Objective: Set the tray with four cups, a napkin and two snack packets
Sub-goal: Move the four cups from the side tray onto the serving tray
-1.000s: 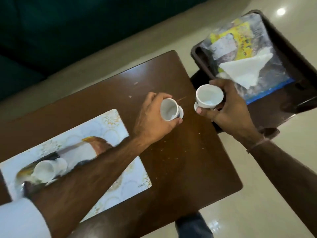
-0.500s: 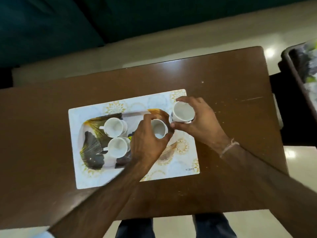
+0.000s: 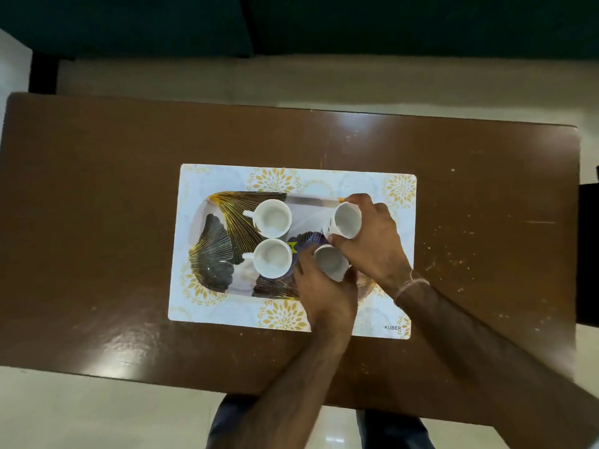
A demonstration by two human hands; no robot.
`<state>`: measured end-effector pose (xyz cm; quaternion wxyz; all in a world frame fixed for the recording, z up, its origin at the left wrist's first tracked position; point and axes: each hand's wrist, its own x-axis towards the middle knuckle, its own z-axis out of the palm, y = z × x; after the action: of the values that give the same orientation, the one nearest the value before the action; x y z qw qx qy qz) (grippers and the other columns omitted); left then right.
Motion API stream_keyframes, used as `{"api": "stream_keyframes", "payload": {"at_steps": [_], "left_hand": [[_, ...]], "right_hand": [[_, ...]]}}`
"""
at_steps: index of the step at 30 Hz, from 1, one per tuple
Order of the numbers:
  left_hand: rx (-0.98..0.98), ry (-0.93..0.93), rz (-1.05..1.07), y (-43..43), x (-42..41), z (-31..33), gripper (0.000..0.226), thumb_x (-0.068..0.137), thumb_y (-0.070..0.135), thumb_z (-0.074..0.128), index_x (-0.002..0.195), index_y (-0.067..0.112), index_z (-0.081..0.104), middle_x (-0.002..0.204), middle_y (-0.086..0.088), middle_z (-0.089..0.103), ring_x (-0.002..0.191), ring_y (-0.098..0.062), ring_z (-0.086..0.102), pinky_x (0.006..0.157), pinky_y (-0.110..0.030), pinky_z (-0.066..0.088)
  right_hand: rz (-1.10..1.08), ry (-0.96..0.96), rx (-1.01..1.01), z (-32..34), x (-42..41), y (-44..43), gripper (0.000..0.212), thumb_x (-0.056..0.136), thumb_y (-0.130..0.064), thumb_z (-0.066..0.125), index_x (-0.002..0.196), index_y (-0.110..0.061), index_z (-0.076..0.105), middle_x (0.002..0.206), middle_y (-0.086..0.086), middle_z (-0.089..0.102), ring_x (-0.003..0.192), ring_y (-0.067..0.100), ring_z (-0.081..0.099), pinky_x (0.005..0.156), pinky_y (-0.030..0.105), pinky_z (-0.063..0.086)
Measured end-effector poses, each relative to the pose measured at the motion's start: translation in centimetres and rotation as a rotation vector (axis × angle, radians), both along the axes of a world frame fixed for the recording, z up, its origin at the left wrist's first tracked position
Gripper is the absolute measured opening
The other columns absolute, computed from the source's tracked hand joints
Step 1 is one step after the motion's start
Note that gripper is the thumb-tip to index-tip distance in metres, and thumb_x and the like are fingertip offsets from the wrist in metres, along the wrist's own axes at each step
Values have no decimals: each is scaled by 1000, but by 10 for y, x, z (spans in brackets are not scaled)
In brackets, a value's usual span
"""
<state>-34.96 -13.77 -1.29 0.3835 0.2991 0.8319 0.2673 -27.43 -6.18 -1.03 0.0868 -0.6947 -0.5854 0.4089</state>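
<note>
A leaf-patterned tray [image 3: 214, 247] lies on a white placemat [image 3: 227, 176] in the middle of the brown table. Two white cups stand upright on it, one at the back [image 3: 271, 218] and one in front [image 3: 272, 262], handles to the left. My left hand [image 3: 324, 286] grips a third white cup [image 3: 331, 262] low over the tray's right half. My right hand [image 3: 372, 244] holds a fourth white cup [image 3: 347, 220] just behind it, tilted. Whether these two cups touch the tray is hidden by the hands. No napkin or snack packets are in view.
The brown table [image 3: 97, 222] stretches wide to the left and right of the placemat. A dark object [image 3: 588, 254] shows at the right edge beyond the table. Pale floor and a dark green sofa [image 3: 291, 24] lie behind.
Both hands carried a cup each from the right side over to the tray. They now hold them low over its right half, beside the two standing cups.
</note>
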Motion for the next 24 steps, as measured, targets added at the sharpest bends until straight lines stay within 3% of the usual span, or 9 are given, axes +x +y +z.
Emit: {"api": "stream_keyframes", "payload": {"at_steps": [6, 10, 13, 16, 19, 21, 22, 24], "left_hand": [[34, -269, 358, -11, 4, 11, 65, 72, 16, 86, 127, 32, 54, 120, 9, 68, 112, -16, 64, 97, -42, 54], [137, -527, 531, -17, 3, 16, 68, 81, 2, 77, 136, 30, 50, 124, 4, 69, 104, -7, 69, 87, -27, 57], [182, -662, 598, -19, -1, 17, 69, 83, -4, 73, 141, 25, 47, 127, -2, 69, 105, -15, 71, 89, -38, 58], [190, -724, 646, -22, -6, 20, 72, 83, -11, 71, 139, 26, 47, 130, 1, 66, 106, -16, 71, 84, -37, 61], [136, -690, 692, -30, -14, 24, 70, 78, -14, 72, 131, 26, 49, 131, 3, 63, 98, -7, 72, 78, -34, 61], [45, -574, 704, -36, -27, 31, 66, 75, -8, 78, 118, 31, 48, 125, 3, 60, 83, 2, 70, 79, -39, 61], [50, -485, 631, -38, -38, 35, 63, 75, -6, 80, 112, 34, 47, 120, 2, 59, 76, 3, 67, 77, -37, 60], [194, -219, 287, -33, -68, 41, 55, 76, 2, 80, 108, 35, 50, 112, 0, 59, 72, -4, 63, 68, -23, 53]], "right_hand": [[-22, -37, 22, 2, -23, -3, 65, 77, -32, 80, 133, -19, 50, 128, 7, 57, 121, 27, 51, 89, 34, 45], [-39, -12, 40, 4, -42, -11, 71, 77, -29, 80, 140, -20, 49, 135, 12, 49, 120, 28, 51, 85, 23, 37], [-37, 10, 9, 5, -53, -14, 76, 82, -31, 77, 148, -22, 41, 142, 15, 44, 126, 29, 50, 98, 28, 40], [-38, 7, 39, 9, -59, -17, 75, 88, -36, 71, 153, -19, 37, 145, 15, 46, 132, 27, 45, 102, 27, 34], [-38, 4, 54, 16, -57, -22, 76, 90, -42, 66, 154, -18, 32, 146, 12, 48, 135, 28, 43, 107, 40, 38], [-20, -93, 118, 21, -48, -25, 73, 88, -46, 65, 149, -19, 36, 145, 10, 47, 133, 31, 45, 103, 51, 45], [8, -139, 181, 23, -43, -27, 68, 87, -45, 65, 144, -18, 41, 141, 10, 48, 129, 32, 47, 99, 52, 47], [127, -140, 295, 25, -32, -29, 56, 86, -37, 67, 134, -16, 51, 134, 9, 51, 121, 32, 52, 93, 48, 50]]}}
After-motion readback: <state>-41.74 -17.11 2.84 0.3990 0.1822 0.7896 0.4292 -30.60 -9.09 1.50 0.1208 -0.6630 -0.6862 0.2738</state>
